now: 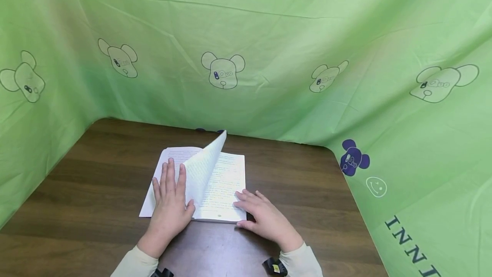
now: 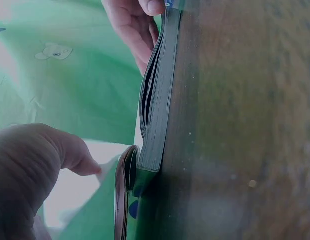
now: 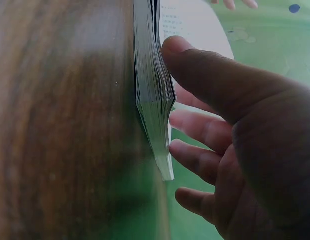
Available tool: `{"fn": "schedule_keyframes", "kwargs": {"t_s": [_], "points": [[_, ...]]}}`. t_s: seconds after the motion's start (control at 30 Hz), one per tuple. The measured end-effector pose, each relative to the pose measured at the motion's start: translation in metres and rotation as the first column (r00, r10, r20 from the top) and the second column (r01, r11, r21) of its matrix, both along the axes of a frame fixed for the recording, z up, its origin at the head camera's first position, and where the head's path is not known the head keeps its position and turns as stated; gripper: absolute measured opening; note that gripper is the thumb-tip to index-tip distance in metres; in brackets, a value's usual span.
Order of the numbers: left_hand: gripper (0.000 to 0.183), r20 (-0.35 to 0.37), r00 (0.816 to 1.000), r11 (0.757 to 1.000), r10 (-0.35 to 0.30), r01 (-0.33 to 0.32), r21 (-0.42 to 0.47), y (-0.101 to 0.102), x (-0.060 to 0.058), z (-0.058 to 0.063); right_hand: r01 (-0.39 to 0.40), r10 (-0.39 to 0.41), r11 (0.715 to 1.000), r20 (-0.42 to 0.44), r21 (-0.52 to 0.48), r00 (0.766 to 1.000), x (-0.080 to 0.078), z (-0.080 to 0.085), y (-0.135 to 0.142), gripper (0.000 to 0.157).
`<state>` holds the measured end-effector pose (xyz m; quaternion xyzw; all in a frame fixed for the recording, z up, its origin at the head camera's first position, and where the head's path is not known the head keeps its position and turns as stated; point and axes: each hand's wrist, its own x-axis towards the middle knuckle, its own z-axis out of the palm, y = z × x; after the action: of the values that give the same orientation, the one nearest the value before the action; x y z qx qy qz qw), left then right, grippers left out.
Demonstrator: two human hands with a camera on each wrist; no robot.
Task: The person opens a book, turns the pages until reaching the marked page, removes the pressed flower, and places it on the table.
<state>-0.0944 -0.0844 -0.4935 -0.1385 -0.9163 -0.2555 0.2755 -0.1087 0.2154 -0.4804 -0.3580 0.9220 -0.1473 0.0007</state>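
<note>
An open book with printed pages lies on the wooden table. One page stands up, curving away from the middle of the book. My left hand rests on the left-hand pages with its fingers straight, its thumb beside the foot of the raised page. At the right edge of the book is my right hand, fingers spread and fingertips at the page margin. In the right wrist view its thumb lies by the upper edge of the thick page block. Neither hand pinches a page.
Dark brown tabletop surrounds the book. A green cloth with printed bear heads hangs behind and along the sides of the table. Each wrist wears a black device; the right one shows near the bottom edge.
</note>
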Motion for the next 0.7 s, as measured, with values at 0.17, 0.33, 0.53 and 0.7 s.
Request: {"fn": "schedule_keyframes", "kwargs": {"t_s": [0.17, 0.33, 0.53, 0.7], "points": [[0.103, 0.095, 0.996, 0.995, -0.001, 0.01, -0.096, -0.0012, -0.0007, 0.0006, 0.005, -0.005, 1.0, 0.02, 0.016, 1.0, 0.0002, -0.0013, 0.0003, 0.052], [0.092, 0.192, 0.981, 0.989, -0.025, 0.053, -0.138, -0.0007, 0.0, 0.0003, 0.008, -0.008, 1.0, 0.014, 0.017, 1.0, -0.0001, -0.0027, 0.001, 0.047], [0.09, 0.283, 0.958, 0.986, -0.042, 0.085, -0.14, 0.0012, 0.0025, 0.0027, 0.008, -0.008, 1.0, 0.01, 0.019, 1.0, -0.0012, -0.0034, 0.0018, 0.041], [0.08, 0.335, 0.942, 0.983, -0.036, 0.093, -0.157, 0.0022, 0.0043, 0.0027, 0.005, -0.005, 1.0, 0.016, 0.01, 1.0, -0.0012, -0.0028, 0.0023, 0.04]]}}
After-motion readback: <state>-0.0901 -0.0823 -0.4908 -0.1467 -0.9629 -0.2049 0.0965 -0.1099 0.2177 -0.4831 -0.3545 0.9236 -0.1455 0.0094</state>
